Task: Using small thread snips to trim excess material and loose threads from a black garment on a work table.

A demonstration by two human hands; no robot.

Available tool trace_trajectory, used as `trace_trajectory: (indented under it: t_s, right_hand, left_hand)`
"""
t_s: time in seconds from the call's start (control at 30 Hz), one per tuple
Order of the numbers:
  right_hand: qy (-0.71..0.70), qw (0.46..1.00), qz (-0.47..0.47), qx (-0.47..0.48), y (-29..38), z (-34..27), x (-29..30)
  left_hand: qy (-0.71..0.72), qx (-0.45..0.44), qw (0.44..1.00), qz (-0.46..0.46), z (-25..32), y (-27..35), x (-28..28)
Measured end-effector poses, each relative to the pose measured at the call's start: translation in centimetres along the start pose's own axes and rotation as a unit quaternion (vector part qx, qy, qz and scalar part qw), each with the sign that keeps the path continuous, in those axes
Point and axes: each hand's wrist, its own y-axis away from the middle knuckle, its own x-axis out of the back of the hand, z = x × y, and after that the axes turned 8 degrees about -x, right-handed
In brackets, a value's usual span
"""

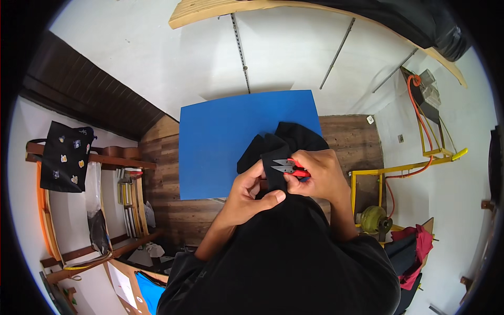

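My right hand (321,173) is closed around the red handles of a pair of thread snips (289,167). The two metal blades point left, a little apart, over a piece of black fabric (275,151). My left hand (252,193) grips the edge of this fabric between thumb and fingers, close to the blade tips. Behind my hands the rest of the fabric lies bunched on the right part of a blue tabletop (212,145). Whether the blades touch the cloth cannot be told.
At the left is a wooden shelf rack (130,157) with a black printed bag (67,157) hanging from it. A yellow metal frame (366,172) with an orange hose (419,114) and a green gas cylinder (374,219) stands at the right. Wall rails are beyond the table.
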Motion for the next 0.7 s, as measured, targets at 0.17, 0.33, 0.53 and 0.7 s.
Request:
trace_trajectory:
  t_s: [0.17, 0.33, 0.53, 0.7]
  right_hand:
    - [-0.002, 1.0, -0.011, 0.016, -0.9, -0.1, -0.6]
    - [-0.009, 1.0, -0.024, 0.002, -1.7, 0.0, -0.4]
    - [0.023, 0.998, -0.05, -0.027, -1.9, 0.6, 0.0]
    - [0.028, 0.998, -0.036, -0.042, -2.1, 0.7, 0.0]
  left_hand:
    - [-0.075, -0.089, 0.992, 0.056, 0.1, -0.3, 0.6]
    - [-0.074, -0.079, 0.991, 0.08, 0.3, -0.3, 0.2]
    - [-0.007, -0.009, 1.0, 0.027, 0.5, -0.4, 0.2]
    - [-0.044, -0.061, 0.997, 0.023, 0.3, -1.0, 0.3]
